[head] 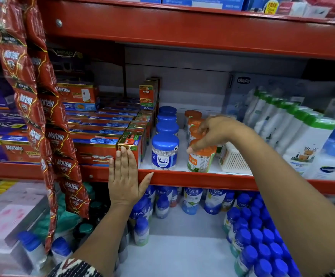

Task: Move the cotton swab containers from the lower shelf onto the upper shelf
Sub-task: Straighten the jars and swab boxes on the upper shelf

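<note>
On the white middle shelf (182,160) stands a row of blue-lidded Johnson's buds jars (164,151) running back from the front edge. Beside it on the right is a row of orange-lidded cotton swab jars (200,161). My right hand (212,133) reaches in from the right, and its fingers curl over the orange lid of the front jar. My left hand (125,176) lies flat and open against the red shelf rail (192,178), its fingertips touching a Mortein box. It holds nothing.
Mortein boxes (102,132) fill the shelf's left half, and a strip of red Mortein sachets (49,120) hangs at the left. A white swab box (232,158) and white bottles (306,140) stand on the right. Blue Nycil bottles (252,236) crowd the shelf below. A red shelf (182,31) is overhead.
</note>
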